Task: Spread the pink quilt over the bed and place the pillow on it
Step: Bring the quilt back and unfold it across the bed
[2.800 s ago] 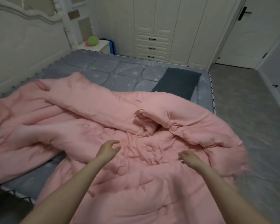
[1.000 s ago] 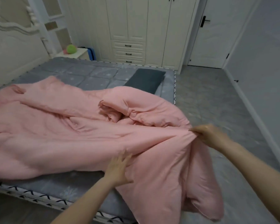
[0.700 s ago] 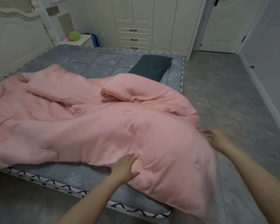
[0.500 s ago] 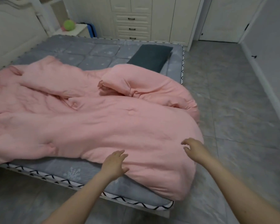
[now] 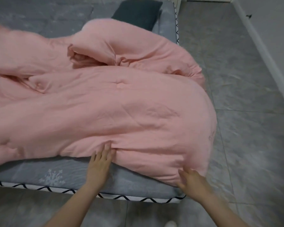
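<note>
Pink quilt (image 5: pixel 105 99) bunched across bed (image 5: pixel 39 171). Left hand (image 5: pixel 99 163) flat, fingers straight, touching quilt's near edge. Right hand (image 5: pixel 193 180) fingers extended against its corner. Dark pillow (image 5: pixel 136 13) beyond.

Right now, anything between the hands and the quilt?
No. The left hand and the right hand both already touch the quilt at its near edge, fingers straight, nothing visible in between.

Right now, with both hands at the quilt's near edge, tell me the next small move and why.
Probably grip the near edge with the left hand and right hand and draw the pink quilt toward the bed's near side: grey mattress shows bare there, and the quilt lies bunched.
</note>
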